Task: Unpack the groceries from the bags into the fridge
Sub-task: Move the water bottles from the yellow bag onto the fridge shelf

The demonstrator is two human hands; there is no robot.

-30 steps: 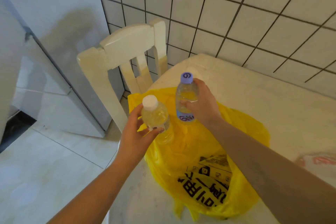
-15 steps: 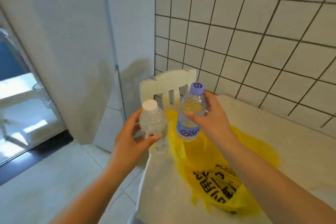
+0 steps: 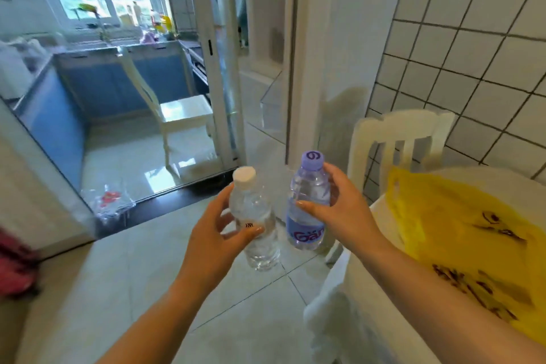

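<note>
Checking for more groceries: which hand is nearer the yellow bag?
Right. The right hand holds its bottle just left of the yellow bag; the left hand is farther left, over the floor.

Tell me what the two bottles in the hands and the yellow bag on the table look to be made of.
White-capped bottle: clear thin plastic, glossy; the floor shows through it. Purple-capped bottle: clear plastic with a faint violet tint and a printed purple label band. Both caps look like matte moulded plastic. Yellow bag: thin plastic film, slightly shiny, lying crumpled and flat with black print.

Two bottles (image 3: 255,219) side by side, bag (image 3: 461,233) on table (image 3: 369,304) at right.
</note>
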